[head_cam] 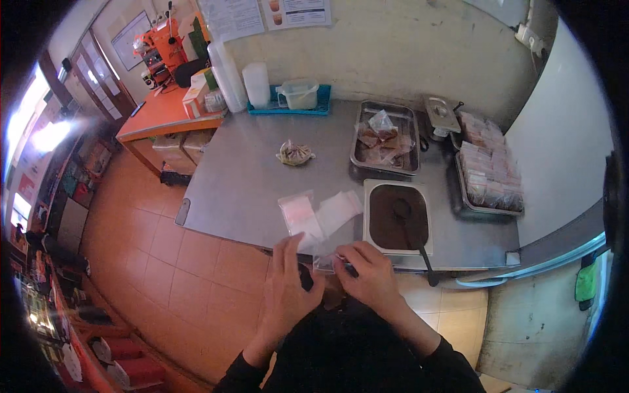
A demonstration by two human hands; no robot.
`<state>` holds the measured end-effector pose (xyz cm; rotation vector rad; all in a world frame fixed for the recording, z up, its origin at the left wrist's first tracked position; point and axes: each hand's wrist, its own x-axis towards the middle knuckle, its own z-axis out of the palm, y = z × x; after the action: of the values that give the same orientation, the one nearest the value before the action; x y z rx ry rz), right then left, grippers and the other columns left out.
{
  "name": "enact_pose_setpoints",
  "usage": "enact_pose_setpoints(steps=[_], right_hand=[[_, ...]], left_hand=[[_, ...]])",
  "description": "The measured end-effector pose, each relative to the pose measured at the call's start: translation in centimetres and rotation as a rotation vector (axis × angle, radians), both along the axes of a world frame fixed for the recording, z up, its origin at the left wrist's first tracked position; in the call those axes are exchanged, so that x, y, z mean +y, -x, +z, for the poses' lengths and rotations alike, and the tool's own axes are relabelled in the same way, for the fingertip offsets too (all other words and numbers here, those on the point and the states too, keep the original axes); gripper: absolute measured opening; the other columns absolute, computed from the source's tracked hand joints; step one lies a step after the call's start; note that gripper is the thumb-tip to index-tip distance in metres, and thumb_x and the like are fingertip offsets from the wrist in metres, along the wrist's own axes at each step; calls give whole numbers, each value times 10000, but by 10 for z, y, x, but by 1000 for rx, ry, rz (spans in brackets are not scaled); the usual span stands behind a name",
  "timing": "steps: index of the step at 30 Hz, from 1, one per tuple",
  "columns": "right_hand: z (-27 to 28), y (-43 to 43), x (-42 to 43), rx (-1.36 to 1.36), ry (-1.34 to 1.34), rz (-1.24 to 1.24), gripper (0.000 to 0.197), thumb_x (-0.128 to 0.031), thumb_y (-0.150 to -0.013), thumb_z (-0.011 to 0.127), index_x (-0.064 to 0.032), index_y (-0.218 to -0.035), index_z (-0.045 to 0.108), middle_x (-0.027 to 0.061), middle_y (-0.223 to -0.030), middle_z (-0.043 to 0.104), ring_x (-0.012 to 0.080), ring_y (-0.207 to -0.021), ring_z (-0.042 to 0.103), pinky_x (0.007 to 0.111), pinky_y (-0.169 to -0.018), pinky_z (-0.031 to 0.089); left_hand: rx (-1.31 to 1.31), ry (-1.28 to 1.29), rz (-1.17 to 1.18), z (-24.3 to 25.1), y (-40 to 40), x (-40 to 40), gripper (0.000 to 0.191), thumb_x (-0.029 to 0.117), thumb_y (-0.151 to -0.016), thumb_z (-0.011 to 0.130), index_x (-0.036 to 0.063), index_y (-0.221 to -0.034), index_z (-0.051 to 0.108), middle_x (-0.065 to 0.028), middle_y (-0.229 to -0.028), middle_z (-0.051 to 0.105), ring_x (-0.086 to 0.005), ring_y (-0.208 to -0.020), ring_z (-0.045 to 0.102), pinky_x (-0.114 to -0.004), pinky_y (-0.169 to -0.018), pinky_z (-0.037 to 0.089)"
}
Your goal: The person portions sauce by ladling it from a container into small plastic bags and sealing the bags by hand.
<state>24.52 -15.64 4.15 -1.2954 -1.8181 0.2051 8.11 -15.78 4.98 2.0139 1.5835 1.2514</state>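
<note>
My right hand [367, 276] pinches a small clear plastic bag [323, 264] at the table's front edge. To its left, my left hand [290, 282] has its thumb and fingers apart, fingertips near a stack of clear zip bags [298, 214]. A second pile of bags [339, 211] lies beside that stack. Just right of it sits a steel pan [371, 216] of dark brown powder [385, 216]. A black long-handled scoop [415, 240] rests in the powder, its handle hanging over the pan's front rim.
The steel table [236, 182] also bears a tied bag [295, 153], a tray [361, 157] of brown-filled packets and a tray [474, 209] packed with upright packets. A teal tray [290, 111] with plastic containers stands by the wall. An orange table [162, 115] adjoins at the left.
</note>
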Motion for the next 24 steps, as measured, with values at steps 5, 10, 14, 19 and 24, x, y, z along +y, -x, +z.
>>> enact_pose_setpoints(steps=[5,10,14,19,24], right_hand=[[4,-16,-4,127,28,145,146,7,-801,676,-33,-942,671,102,-858,655,274,-745,665,349,-623,534],[11,-23,-12,98,17,35,138,4,-803,682,-38,-935,669,99,-814,650,243,-664,660,327,-572,520],[12,-18,-22,105,93,-10,142,-10,-804,674,-23,-942,644,105,-780,624,254,-663,667,341,-571,529],[20,-22,-25,156,149,-51,108,-44,-822,687,-22,-912,632,90,-770,615,229,-653,661,325,-567,524],[29,-70,-28,-123,-143,-238,182,-148,-864,697,-31,-944,582,80,-769,608,256,-601,638,328,-537,500]], left_hand=[[52,35,-437,-8,9,3,663,213,-756,750,65,-1344,482,-181,-1153,560,-356,-1073,572,-427,-871,501],[6,170,-299,-10,8,7,759,315,-726,813,85,-1366,476,-146,-1139,575,-328,-1077,570,-428,-917,470],[383,-160,-219,-6,-12,3,756,315,-732,814,110,-1383,489,-127,-1244,575,-307,-1080,580,-403,-901,477],[107,-172,-391,-17,-25,4,680,190,-727,821,102,-1344,548,-123,-1280,599,-217,-903,644,-331,-758,534],[-92,-39,-331,-18,-24,7,608,108,-727,826,56,-1281,583,-128,-1190,653,-67,-591,592,-204,-496,478]])
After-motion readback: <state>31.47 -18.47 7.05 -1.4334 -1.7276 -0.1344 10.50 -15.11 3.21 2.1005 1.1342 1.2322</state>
